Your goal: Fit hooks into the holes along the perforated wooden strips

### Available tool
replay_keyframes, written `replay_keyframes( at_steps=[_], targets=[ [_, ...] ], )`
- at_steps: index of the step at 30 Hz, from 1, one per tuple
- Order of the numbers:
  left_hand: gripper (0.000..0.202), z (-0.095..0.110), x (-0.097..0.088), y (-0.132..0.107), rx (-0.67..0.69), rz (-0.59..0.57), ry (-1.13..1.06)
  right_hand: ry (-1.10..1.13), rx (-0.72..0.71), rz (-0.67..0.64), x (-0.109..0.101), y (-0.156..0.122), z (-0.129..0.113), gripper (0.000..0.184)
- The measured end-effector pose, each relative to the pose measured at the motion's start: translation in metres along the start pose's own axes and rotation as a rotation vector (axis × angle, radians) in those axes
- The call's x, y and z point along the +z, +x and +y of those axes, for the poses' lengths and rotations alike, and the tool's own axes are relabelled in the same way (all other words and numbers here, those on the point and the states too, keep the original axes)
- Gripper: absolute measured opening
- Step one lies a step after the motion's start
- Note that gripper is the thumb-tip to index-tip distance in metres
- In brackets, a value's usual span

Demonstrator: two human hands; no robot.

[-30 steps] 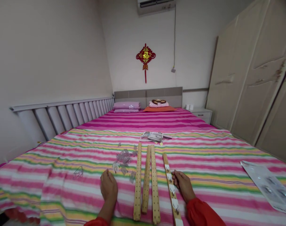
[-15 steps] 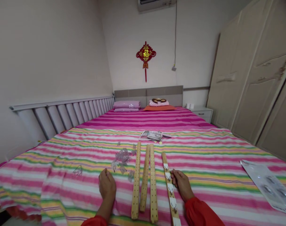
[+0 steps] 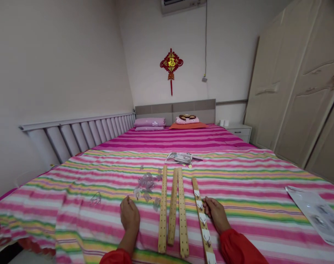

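Note:
Several perforated wooden strips lie side by side on the striped bed cover [image 3: 238, 183]. Three bare strips [image 3: 172, 209] sit in the middle. A fourth strip [image 3: 200, 216] to their right carries several white hooks. My right hand [image 3: 216, 214] rests beside this strip, its fingertips touching the strip's right edge, fingers curled. My left hand [image 3: 130, 217] lies on the cover to the left of the strips, fingers curled loosely, with nothing visible in it. Just beyond it lies a cluster of clear plastic hooks [image 3: 145, 185].
A crumpled plastic packet [image 3: 182, 158] lies beyond the strips. A clear blister sheet [image 3: 315, 212] lies at the right. Pillows [image 3: 149, 123] sit at the headboard, a padded rail [image 3: 79, 134] lines the left wall, and a wardrobe [image 3: 301, 95] stands at the right.
The view has shifted slightly to the left and down. Both hands stay in nearly the same places on the cover.

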State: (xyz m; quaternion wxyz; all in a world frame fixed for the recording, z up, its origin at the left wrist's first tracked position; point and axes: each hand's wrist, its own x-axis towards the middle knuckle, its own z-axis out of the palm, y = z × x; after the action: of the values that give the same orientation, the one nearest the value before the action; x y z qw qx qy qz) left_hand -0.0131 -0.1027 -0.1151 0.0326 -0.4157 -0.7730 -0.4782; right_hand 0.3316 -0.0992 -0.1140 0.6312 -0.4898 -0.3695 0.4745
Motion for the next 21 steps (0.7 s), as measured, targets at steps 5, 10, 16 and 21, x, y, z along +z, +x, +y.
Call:
replay_keyframes(
  at_steps=[5,10,16,21],
  targets=[
    [0.040,0.0004,-0.0014,-0.0010,0.002,-0.004,0.004,-0.007,0.001,-0.005,-0.0006,-0.0011,-0.0022,0.047],
    [0.041,0.0030,-0.0034,-0.0019,-0.001,-0.009,0.005,-0.006,0.002,0.005,0.0004,-0.0030,-0.0044,0.047],
    [0.043,-0.0001,-0.0021,-0.0009,-0.003,-0.024,0.008,0.008,-0.001,0.006,0.0005,-0.0018,-0.0018,0.047],
    [0.044,-0.0010,-0.0022,0.0009,-0.010,-0.038,0.021,0.022,0.004,0.017,0.0003,0.0005,0.0012,0.048]
  ],
)
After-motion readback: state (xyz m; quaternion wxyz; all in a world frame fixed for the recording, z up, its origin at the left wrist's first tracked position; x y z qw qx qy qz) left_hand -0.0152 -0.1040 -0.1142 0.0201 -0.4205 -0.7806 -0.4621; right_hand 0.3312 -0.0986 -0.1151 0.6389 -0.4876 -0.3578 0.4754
